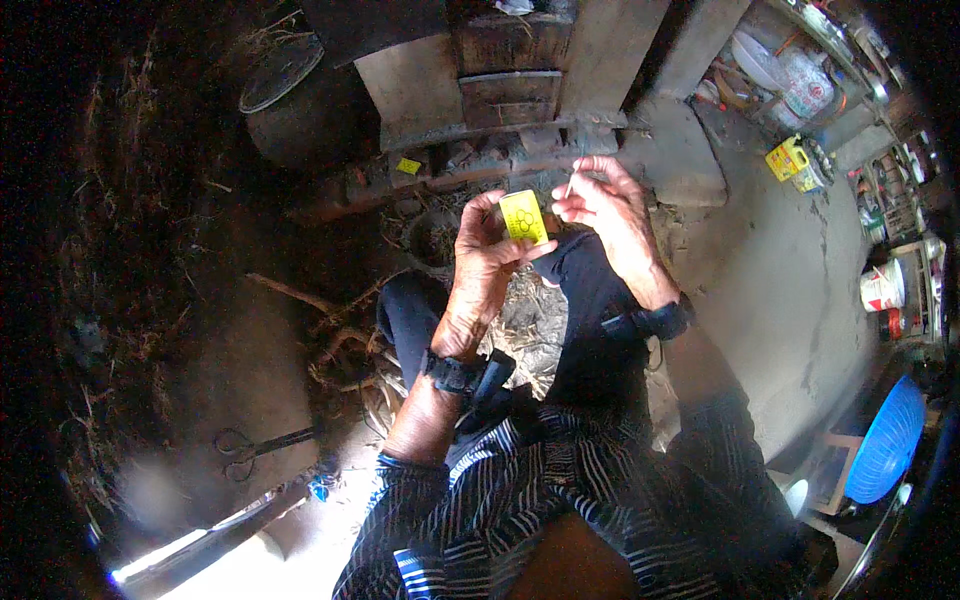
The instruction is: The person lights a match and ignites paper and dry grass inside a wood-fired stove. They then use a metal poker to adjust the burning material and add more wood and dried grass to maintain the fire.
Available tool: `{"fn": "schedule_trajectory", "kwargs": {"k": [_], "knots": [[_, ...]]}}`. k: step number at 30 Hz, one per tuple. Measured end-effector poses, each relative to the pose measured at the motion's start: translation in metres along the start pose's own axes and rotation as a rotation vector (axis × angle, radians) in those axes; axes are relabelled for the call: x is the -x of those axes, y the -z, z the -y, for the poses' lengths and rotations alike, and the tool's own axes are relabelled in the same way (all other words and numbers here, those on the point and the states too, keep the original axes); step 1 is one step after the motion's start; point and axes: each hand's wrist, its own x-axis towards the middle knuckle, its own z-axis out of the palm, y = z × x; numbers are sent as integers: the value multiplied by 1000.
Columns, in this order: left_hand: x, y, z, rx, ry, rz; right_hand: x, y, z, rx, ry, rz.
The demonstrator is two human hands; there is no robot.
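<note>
My left hand (484, 255) holds a small yellow matchbox (523, 217) upright between thumb and fingers, its printed face turned towards me. To its right, my right hand (619, 217) pinches a thin pale matchstick (571, 181) between thumb and fingertips. A small gap separates the stick from the box. Both hands are above my bent knees, in front of a soot-dark hearth ledge (480, 180). Another small yellow piece (408, 166), perhaps card, lies on that ledge. Dry straw (532, 322) covers the ground between my legs.
Branches (330, 319) lie at my left, with dark iron tongs or shears (259, 450) nearer me. A large dark pot (300, 112) stands at the far left. Along the right are a yellow jug (787, 159), a white bucket (883, 286) and a blue plastic basin (887, 441).
</note>
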Motion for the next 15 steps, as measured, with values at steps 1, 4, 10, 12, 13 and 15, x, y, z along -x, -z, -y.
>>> {"fn": "schedule_trajectory", "kwargs": {"k": [1,4,10,12,13,15], "knots": [[0,0,-3,9,6,14,3,2,1,48,-13,16],[0,3,-11,-14,-27,32,7,3,0,78,50,67],[-1,0,-16,137,65,88,15,0,13,111,149,51],[-1,-2,-15,250,51,107,19,-5,22,108,183,68],[-1,-4,-15,272,47,99,21,-8,26,93,222,91],[-1,-6,-15,307,55,97,23,-13,35,181,296,105]]}}
